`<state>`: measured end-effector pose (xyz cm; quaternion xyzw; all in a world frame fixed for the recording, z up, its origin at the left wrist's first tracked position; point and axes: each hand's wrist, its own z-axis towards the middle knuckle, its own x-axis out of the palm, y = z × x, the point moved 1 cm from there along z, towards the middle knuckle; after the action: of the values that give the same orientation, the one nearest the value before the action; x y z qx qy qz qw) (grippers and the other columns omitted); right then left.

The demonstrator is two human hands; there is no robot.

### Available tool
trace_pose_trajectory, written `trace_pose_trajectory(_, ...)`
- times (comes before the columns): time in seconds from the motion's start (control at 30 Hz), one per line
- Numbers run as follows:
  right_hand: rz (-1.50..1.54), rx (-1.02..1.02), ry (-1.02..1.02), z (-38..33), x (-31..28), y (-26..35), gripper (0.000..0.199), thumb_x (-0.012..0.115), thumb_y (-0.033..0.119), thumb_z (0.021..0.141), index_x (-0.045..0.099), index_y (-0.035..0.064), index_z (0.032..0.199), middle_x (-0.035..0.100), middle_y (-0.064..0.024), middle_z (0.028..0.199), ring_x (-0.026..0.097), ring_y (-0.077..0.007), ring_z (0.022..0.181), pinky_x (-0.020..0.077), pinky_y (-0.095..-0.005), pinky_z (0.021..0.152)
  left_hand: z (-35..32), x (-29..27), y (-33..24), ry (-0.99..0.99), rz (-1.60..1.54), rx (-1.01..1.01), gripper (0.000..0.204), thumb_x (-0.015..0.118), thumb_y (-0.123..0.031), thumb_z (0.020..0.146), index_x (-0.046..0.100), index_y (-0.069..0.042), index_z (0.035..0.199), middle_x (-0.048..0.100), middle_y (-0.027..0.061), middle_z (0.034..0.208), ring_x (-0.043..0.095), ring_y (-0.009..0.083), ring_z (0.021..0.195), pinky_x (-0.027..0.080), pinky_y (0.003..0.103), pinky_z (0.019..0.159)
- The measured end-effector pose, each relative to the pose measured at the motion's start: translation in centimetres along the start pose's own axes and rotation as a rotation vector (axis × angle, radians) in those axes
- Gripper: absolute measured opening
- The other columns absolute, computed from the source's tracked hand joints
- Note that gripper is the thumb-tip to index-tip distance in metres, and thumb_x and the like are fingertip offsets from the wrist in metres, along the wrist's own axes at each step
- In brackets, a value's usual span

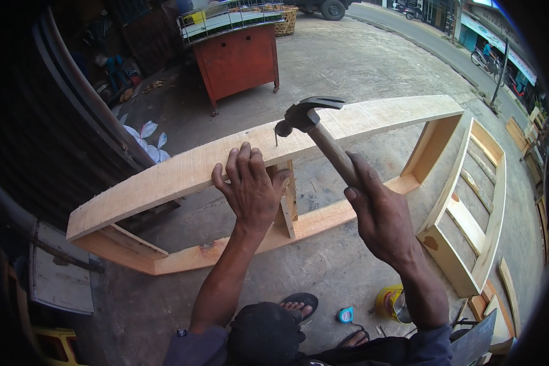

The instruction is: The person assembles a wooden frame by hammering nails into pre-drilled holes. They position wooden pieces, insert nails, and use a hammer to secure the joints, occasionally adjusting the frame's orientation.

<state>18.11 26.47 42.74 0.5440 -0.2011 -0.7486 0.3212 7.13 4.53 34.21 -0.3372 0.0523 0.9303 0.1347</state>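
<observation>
hammer (331,147) juts forward, gripped in the right hand (379,213)

The large frame (372,119) is bare, pale wood, matt, with a rough-looking grain along its top board. Above it, the hammer (302,116) has a dark metal head with a dull sheen and a worn, matt wooden handle; the nail (277,139) at the frame's top board is metal. Right of the frame, the smaller frame (451,262) is unfinished wood too. Beyond the frame, the cart (238,64) has red panels and a shiny metal rail (232,19). Under the frame, the floor (348,274) is rough, matt concrete. Nearer than the frame, the tape measure (345,315) looks like smooth plastic
</observation>
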Motion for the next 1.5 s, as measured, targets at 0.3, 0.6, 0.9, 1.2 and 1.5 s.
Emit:
trace_pose_trajectory(0.3, -0.042, -0.077, -0.021, 0.4, -0.9, 0.9, 0.056, 0.061, 0.019, 0.102, 0.04, 0.0163, 0.155, 0.073, -0.0239, 0.101, 0.074, -0.0396, 0.087, 0.0583, -0.0478, 0.076, 0.0, 0.5, -0.1, -0.031, -0.05, -0.022, 0.075, 0.082, -0.051, 0.083, 0.045, -0.007, 0.132, 0.05, 0.0136, 0.136, 0.037, 0.0299, 0.139, 0.017, 0.059, 0.114)
trace_pose_trajectory(0.6, -0.088, -0.075, 0.092, 2.8, -2.8, 2.7, 0.055, 0.06, 0.021, 0.103, 0.041, 0.015, 0.155, 0.073, -0.0237, 0.09, 0.073, -0.0402, 0.079, 0.055, -0.0521, 0.073, 0.0, 0.4, 0.0, -0.037, -0.073, -0.024, 0.073, 0.083, -0.049, 0.083, 0.046, -0.008, 0.13, 0.049, 0.0119, 0.135, 0.037, 0.0289, 0.137, 0.017, 0.057, 0.112)
trace_pose_trajectory(0.9, -0.277, -0.176, 0.268, 3.7, -3.0, 2.6, 0.062, 0.055, 0.016, 0.105, 0.023, 0.0157, 0.158, 0.07, -0.0186, 0.082, 0.073, -0.0334, 0.071, 0.0545, -0.0478, 0.06, 0.2, 0.6, 0.0, -0.047, -0.084, -0.037, 0.072, 0.084, -0.048, 0.083, 0.047, -0.008, 0.13, 0.05, 0.0118, 0.133, 0.038, 0.0282, 0.137, 0.017, 0.057, 0.112)
trace_pose_trajectory(1.2, -0.346, -0.21, 0.186, 3.1, -2.8, 1.1, 0.064, 0.057, 0.018, 0.104, 0.023, 0.0147, 0.159, 0.071, -0.0208, 0.084, 0.073, -0.0355, 0.072, 0.0557, -0.0487, 0.063, 0.1, 0.3, 0.0, -0.053, -0.079, -0.03, 0.072, 0.084, -0.048, 0.083, 0.047, -0.007, 0.13, 0.05, 0.0122, 0.133, 0.038, 0.0292, 0.137, 0.017, 0.056, 0.112)
trace_pose_trajectory(1.5, -0.21, -0.196, 0.12, 2.9, -2.8, 2.0, 0.057, 0.058, 0.019, 0.104, 0.03, 0.0069, 0.153, 0.071, -0.0234, 0.088, 0.072, -0.0347, 0.067, 0.0526, -0.0494, 0.058, -0.1, 0.2, 0.0, -0.056, -0.085, -0.039, 0.072, 0.085, -0.047, 0.082, 0.047, -0.008, 0.129, 0.051, 0.0124, 0.132, 0.039, 0.0293, 0.137, 0.017, 0.056, 0.112)
